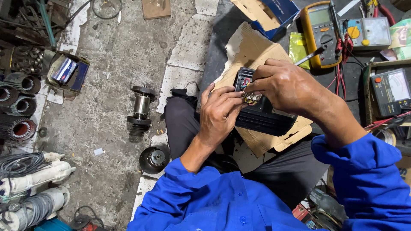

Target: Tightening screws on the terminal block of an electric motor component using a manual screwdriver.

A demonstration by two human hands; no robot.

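A black finned motor housing [261,117] lies on a piece of cardboard [252,51] in front of me. Both hands work at its open terminal end, where red and light-coloured wires [250,96] stick out. My left hand [220,113] rests against the housing's near side, fingers pinching at the wires. My right hand [284,87] reaches over the top of the housing, fingertips closed on the same wire bundle. Blue sleeves cover both forearms.
A motor rotor with shaft [141,109] and a round end cap [154,159] lie on the concrete floor at left. Several stators [19,102] stand at the far left. A yellow multimeter [321,32] and two other meters [391,92] sit at the upper right.
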